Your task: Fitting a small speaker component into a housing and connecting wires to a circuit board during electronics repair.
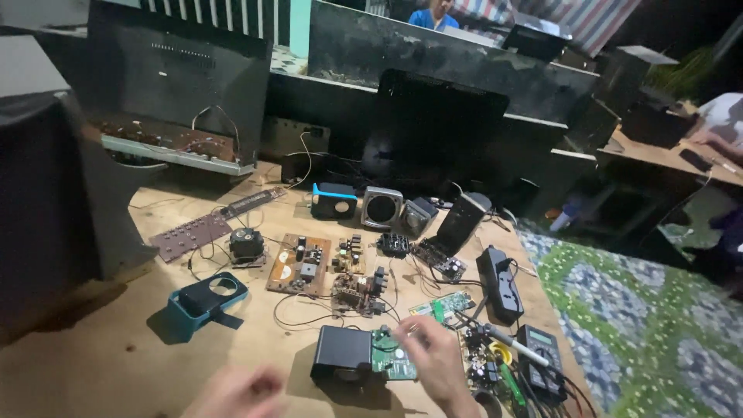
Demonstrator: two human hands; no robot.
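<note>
My right hand (pixel 433 360) rests its fingers on a small green circuit board (pixel 391 358) attached to a black box-like speaker unit (pixel 341 354) near the front of the wooden table (pixel 116 356). The fingers pinch the board's upper edge. My left hand (pixel 240 393) is blurred at the bottom edge, to the left of the black unit, holding nothing that I can make out. Whether its fingers are apart is unclear.
Several circuit boards lie around, one brown (pixel 299 264). A teal speaker shell (pixel 205 300), a black power strip (pixel 501 282), a multimeter (pixel 540 350), a soldering iron (pixel 507 340) and small speakers (pixel 382 207) lie about. An opened television (pixel 174 85) stands behind. Other people sit at back and right.
</note>
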